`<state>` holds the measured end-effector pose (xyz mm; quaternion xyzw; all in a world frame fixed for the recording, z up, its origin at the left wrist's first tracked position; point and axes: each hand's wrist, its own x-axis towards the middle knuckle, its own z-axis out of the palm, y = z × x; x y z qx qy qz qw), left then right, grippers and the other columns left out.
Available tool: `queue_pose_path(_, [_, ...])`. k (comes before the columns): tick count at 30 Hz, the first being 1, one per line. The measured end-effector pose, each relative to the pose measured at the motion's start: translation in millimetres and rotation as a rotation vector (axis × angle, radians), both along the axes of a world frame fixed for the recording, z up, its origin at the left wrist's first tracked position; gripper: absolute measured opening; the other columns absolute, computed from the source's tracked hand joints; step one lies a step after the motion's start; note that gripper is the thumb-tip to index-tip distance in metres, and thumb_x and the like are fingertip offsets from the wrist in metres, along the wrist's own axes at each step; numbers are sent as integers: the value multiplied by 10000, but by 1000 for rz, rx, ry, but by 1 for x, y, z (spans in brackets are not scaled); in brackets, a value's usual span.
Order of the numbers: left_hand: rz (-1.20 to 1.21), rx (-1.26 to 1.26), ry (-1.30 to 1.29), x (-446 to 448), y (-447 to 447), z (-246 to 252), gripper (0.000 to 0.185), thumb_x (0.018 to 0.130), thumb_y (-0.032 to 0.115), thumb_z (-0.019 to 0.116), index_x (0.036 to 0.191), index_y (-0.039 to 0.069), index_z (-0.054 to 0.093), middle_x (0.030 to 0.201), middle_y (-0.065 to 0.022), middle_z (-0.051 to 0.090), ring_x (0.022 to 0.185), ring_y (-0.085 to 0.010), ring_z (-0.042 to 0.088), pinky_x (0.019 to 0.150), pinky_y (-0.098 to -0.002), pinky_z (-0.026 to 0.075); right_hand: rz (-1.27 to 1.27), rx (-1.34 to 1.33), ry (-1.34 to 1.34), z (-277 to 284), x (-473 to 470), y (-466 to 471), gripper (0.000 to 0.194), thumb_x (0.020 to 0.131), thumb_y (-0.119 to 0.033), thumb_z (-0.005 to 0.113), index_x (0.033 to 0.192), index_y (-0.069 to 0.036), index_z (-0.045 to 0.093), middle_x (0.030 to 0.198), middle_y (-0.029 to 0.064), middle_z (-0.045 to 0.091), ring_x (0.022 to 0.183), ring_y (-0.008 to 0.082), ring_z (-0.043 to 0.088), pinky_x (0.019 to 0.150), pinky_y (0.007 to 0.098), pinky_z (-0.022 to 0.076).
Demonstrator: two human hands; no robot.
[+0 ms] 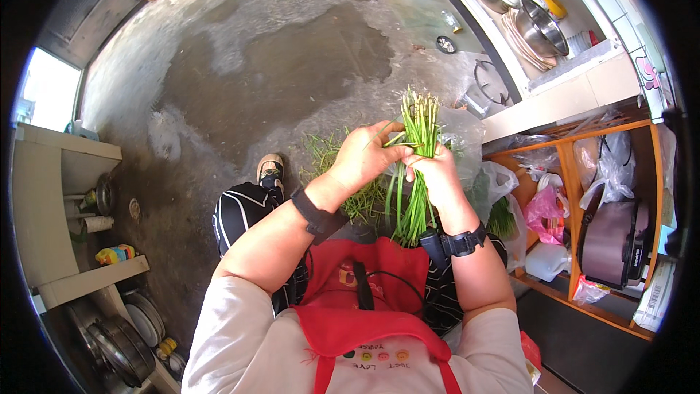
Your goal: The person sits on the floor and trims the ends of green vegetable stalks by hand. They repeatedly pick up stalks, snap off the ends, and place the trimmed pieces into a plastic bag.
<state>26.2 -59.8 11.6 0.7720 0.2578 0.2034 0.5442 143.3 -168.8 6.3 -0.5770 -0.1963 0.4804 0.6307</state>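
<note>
A thick bunch of green chives [420, 123] stands in my right hand [440, 172], its pale cut ends up and the leaf tips hanging toward my lap. My right fingers wrap around the middle of the bunch. At its left side, my left hand [365, 154] has thumb and fingers pinched on a loose chive stalk [395, 141] that bends out of the bunch. Below my hands lies a heap of loose green trimmings [365, 207] on the floor. A red apron [328, 276] covers my lap.
To the right, a clear plastic bag [462, 128] lies by my hand, and more greens [500, 218] sit in another bag. Beyond are a wooden cabinet [566, 186] and a shelf with steel bowls [541, 27]. Damp concrete floor [273, 65] spreads ahead. Shelves with pans [117, 347] stand left.
</note>
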Motion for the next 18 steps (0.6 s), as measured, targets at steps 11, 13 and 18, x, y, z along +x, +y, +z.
queue_pose_path(11, [-339,-432,-148,-1,-4,13,79,786,90,624,789,12,637,741,-13,639,710,-54,544,656,-215,430,-117,20,-48,-15,8,1,228,668,121,501,857,-2,529,656,54,562,470,108,495,421,224,384])
queue_pose_path(13, [-379,-566,-152,-2,-3,14,78,788,73,626,811,-1,637,787,-21,639,739,-63,549,693,-209,431,-137,-26,-89,-19,9,1,227,670,128,506,857,-1,525,661,59,562,474,111,496,419,225,380])
queue_pose_path(18, [-348,-738,-248,-15,13,25,82,760,62,653,824,14,637,774,-15,631,714,-72,556,667,-209,443,-133,-56,-81,-15,18,-4,196,696,97,556,867,5,534,679,82,575,474,124,501,424,229,391])
